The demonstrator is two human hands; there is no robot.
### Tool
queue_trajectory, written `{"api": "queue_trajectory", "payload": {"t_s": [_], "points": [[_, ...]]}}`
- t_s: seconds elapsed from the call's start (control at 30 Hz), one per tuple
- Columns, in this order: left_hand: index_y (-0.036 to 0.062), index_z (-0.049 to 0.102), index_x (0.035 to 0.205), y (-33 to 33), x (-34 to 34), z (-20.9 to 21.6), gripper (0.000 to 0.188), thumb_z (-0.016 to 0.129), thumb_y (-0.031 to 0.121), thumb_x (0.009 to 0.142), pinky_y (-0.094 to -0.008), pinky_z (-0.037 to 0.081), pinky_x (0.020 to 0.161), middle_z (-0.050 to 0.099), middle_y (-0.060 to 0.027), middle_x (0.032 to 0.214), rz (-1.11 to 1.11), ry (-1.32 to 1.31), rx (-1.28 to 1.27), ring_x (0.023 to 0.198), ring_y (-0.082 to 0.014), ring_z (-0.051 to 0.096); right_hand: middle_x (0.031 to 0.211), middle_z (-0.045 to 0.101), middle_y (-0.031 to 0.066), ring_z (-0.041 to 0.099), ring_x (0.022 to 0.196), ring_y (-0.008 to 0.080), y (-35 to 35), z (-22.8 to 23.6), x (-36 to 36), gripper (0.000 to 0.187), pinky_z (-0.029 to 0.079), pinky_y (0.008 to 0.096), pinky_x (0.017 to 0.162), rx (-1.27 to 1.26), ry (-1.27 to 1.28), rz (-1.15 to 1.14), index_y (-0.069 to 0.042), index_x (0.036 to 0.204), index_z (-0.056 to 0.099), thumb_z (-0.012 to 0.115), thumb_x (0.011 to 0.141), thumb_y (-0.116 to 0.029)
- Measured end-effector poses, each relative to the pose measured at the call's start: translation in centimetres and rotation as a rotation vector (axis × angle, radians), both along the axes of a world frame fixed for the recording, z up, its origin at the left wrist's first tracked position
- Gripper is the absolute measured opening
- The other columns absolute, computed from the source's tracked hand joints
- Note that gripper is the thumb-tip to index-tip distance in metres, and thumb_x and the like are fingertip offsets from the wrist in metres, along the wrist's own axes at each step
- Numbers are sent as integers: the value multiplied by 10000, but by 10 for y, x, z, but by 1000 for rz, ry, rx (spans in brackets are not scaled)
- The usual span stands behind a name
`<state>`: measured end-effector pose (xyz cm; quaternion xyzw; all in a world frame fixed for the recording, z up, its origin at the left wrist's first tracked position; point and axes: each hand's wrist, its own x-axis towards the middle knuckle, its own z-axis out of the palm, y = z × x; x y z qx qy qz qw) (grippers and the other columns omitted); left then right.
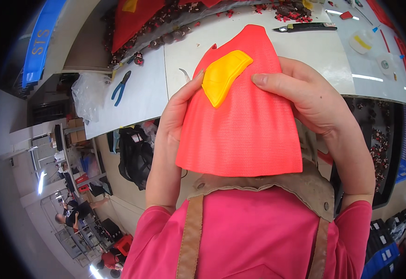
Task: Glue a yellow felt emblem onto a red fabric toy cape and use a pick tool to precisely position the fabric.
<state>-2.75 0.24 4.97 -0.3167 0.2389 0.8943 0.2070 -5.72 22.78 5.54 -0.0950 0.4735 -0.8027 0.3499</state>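
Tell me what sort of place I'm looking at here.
Probably a small factory or workshop bench. Both hands, left hand and right hand, hold an orange textured sheet bearing a yellow moulded piece; blue pliers and a utility knife lie on the white worktable.

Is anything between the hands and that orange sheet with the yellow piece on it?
Nothing visible: the left hand and right hand both grip the orange textured sheet directly at its edges, thumbs flanking the yellow piece on its face.
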Motion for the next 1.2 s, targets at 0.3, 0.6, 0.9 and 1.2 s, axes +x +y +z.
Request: {"api": "queue_trajectory", "payload": {"t_s": [0.3, 0.6, 0.9, 1.2], "points": [[-37, 496, 1263, 2, 2, -2, 401, 600, 146, 922, -438, 569, 868, 585, -223, 1212, -34, 50, 97, 1036, -309, 645, 1132, 634, 118, 639, 992, 146, -2, -4, 0, 421, 499, 271, 898, -45, -25, -15, 58, 1238, 509, 603, 918, -200], [-30, 483, 1282, 0, 4, -5, 415, 592, 155, 927, -447, 565, 873, 570, -222, 1237, -20, 69, 130, 1058, -311, 634, 1111, 638, 124, 647, 973, 149, -5, -5, 0, 403, 514, 272, 874, -72, -38, -28, 57, 1212, 518, 605, 915, -200], [-19, 493, 1278, 2, 6, -4, 392, 580, 153, 937, -447, 557, 887, 573, -209, 1241, -27, 59, 145, 1066, -302, 632, 1084, 645, 126, 657, 929, 142, -4, 0, 3, 419, 525, 265, 839, -31, -67, -50, 61, 1203, 524, 614, 905, -219], [-8, 506, 1272, 1, 14, -12, 419, 611, 211, 930, -375, 549, 906, 601, -168, 1211, -20, 195, -142, 1064, -250, 635, 1024, 655, 74, 626, 894, 117, -2, 18, 13, 381, 487, 257, 808, 115, 76, -63, 37, 1156, 581, 552, 926, -265]]}}
